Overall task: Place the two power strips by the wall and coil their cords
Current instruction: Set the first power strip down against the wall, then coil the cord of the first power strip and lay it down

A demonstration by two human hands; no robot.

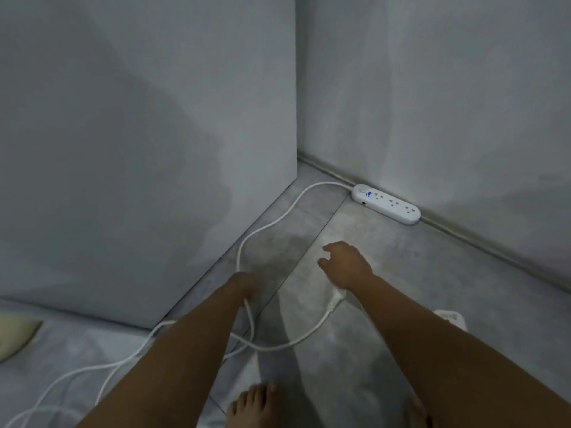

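A white power strip (386, 203) with a blue light lies on the floor against the right wall's skirting. Its white cord (272, 225) curves left and down along the floor to my left hand (244, 282), which grips it. My right hand (346, 264) hovers over the floor with fingers loosely spread, holding nothing. Below my right wrist lies the end of a second white strip (335, 301), mostly hidden by my arm, with its cord (296, 341) running left. Another white piece (451, 316) shows beside my right forearm.
A tall white cabinet side (154, 149) stands on the left, meeting the grey tiled floor (401, 257). More white cord (77, 375) trails to the lower left. My bare feet (253, 403) are at the bottom edge. A pale cushion corner (15, 335) lies far left.
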